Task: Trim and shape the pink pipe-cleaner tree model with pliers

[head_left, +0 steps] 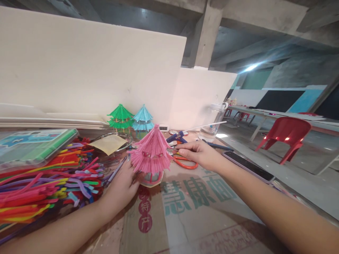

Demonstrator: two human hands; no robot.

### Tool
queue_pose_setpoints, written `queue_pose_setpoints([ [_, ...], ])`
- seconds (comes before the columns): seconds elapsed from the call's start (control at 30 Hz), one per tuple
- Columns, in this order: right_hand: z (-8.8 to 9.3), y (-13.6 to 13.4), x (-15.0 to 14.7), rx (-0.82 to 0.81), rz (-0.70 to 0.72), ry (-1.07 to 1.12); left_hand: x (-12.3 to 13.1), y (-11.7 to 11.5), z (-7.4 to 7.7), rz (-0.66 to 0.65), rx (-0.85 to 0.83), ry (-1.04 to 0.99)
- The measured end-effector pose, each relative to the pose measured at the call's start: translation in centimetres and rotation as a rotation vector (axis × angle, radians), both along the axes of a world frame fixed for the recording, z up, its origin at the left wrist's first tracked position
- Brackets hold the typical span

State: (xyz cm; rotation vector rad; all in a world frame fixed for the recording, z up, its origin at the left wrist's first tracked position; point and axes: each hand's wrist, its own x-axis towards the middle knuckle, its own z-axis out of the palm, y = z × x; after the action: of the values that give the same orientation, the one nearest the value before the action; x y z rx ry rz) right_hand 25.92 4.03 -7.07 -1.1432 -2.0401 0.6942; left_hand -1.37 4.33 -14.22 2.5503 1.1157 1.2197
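Note:
A pink two-tiered model pavilion [152, 151], its roofs made of fuzzy pipe cleaners, stands upright on a pale round base over the cardboard. My left hand [125, 181] is closed at its lower left side, fingertips partly hidden behind the base and lower roof. To the right of the pavilion, my right hand [197, 152] is pinched, with its fingertips pointing at the roof. A thin, dark sliver shows at those fingertips, too small to name. Just below the right hand lie orange-handled scissors [186, 165], and a blue glue gun [177, 137] rests behind it.
Colourful pipe cleaners [50, 187] are heaped at left beside a plastic case [34, 146]. A green pavilion [120, 118] and a light blue one [143, 118] stand at the back. A water jug [212, 121] and a phone [249, 165] are at right; printed cardboard [201, 225] covers the front.

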Motion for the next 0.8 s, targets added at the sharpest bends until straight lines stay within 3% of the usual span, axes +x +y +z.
queue_pose_setpoints([
  [0.8, 0.23, -0.13, -0.01, -0.018, -0.006, -0.025, 0.08, -0.01, 0.0, -0.012, -0.01, 0.004],
])
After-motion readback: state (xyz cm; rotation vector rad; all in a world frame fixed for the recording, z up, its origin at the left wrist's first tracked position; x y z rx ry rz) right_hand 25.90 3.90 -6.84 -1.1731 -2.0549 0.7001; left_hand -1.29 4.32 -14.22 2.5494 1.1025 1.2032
